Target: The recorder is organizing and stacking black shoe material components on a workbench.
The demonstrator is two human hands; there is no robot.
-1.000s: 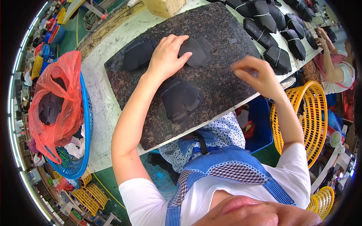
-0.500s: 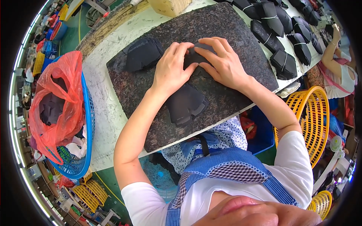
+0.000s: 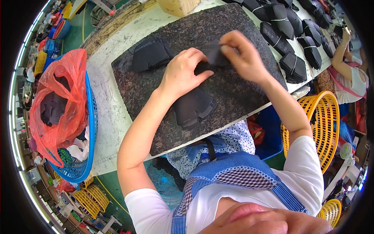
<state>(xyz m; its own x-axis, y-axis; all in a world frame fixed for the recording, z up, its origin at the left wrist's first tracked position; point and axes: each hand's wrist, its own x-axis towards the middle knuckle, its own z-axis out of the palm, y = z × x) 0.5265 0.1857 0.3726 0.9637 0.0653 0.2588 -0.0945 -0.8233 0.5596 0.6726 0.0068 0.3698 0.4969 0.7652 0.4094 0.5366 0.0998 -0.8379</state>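
1. Head view: I'd guess the step is handling these thin dark pieces point(image 3: 214, 54) on the speckled slab point(image 3: 241, 93).
2. Left hand point(image 3: 183, 73): loosely curled grip, thumb well apart, at the pieces' left side; no firm hold visible.
3. Right hand point(image 3: 246, 58): blurry, thumb and fingers bent close by their right edge; can't tell if it's pinching.
4. Next move probably calls for keeping edges lined up.

We count three piles of black cut pieces point(image 3: 152, 54), one stone slab point(image 3: 241, 91) — one red plastic bag point(image 3: 72, 121) at nine o'clock, one wooden block point(image 3: 178, 6) at twelve.
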